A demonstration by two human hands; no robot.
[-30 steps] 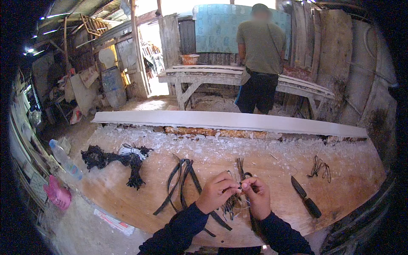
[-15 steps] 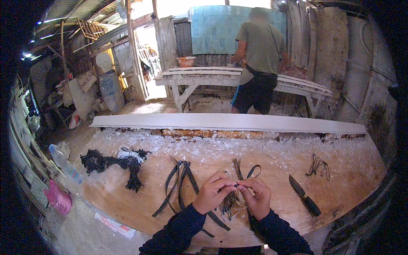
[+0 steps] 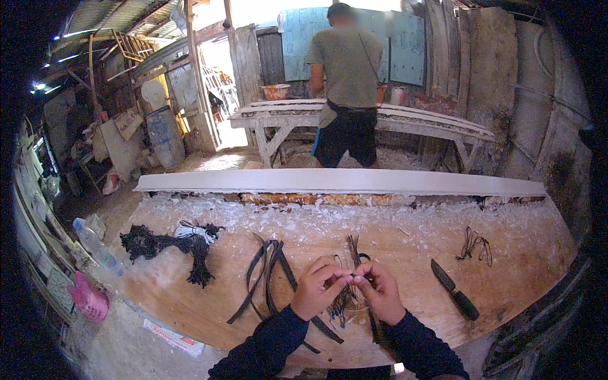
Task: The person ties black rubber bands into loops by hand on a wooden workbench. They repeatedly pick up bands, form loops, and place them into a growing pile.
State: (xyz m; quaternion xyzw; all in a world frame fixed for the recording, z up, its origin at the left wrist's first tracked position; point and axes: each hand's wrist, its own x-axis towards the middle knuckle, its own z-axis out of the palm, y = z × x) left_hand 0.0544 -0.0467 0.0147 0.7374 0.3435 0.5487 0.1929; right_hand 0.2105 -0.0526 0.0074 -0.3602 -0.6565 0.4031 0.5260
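Note:
My left hand (image 3: 319,289) and my right hand (image 3: 380,293) meet fingertip to fingertip over the wooden table, each closed in a pinch. Between them is a small piece of black strip (image 3: 354,276), mostly covered by the fingers. Beneath lies a bundle of thin cords (image 3: 339,304), partly hidden by my hands. Several flat black straps (image 3: 268,278) are spread beside my left hand. To the right of my right hand, a knife (image 3: 455,290) with a black handle rests on the wood.
A dark cord bundle with a white tie (image 3: 197,244) lies on the left, a thin looped cord (image 3: 474,246) on the right. Along the far edge runs a long white moulding (image 3: 342,182). Beyond it a person (image 3: 346,69) stands at a white bench (image 3: 259,117).
My right hand has turned slightly, and the strap loop beyond it shows less. My left hand stays nearly still. The person at the back has stepped to the left.

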